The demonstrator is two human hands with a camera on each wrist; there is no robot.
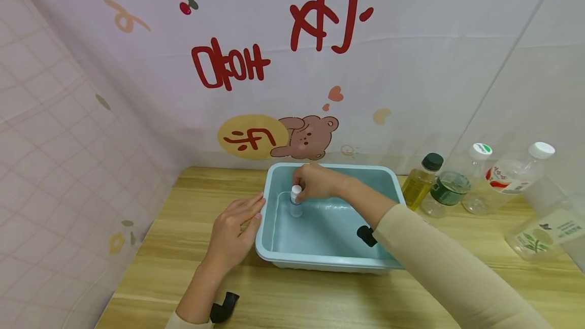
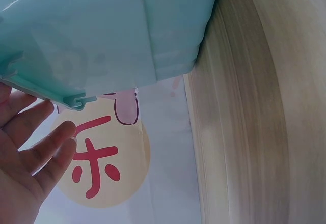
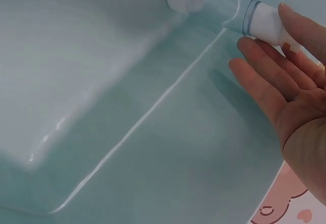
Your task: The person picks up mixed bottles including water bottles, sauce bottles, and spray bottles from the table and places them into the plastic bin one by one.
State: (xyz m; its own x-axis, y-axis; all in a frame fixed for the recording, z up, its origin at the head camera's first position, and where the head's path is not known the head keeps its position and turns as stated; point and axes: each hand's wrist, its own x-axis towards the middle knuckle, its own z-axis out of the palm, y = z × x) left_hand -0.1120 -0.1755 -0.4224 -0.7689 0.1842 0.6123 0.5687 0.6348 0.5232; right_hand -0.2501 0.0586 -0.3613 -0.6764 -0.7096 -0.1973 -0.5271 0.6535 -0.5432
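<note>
A pale blue plastic basin [image 1: 329, 259] stands on the wooden table, with a bright waterline along its inner walls. Inside, near its left end, my right hand [image 1: 320, 182] pinches the white top of a small clear bottle [image 1: 296, 210] between thumb and fingers. In the right wrist view the bottle [image 3: 224, 7] is a transparent cylinder with a white part at each end, crossing the waterline. My left hand [image 1: 235, 230] rests its fairly straight fingers at the basin's left rim. In the left wrist view those fingertips [image 2: 65, 128] are right by the rim's underside.
Right of the basin stand a yellow oil bottle [image 1: 417, 187] with a dark cap, a clear container with a green label [image 1: 450, 188] and clear plastic bottles [image 1: 507, 179]. A clear printed container [image 1: 534, 237] is farther right. Behind is a printed wall sheet [image 1: 411, 65].
</note>
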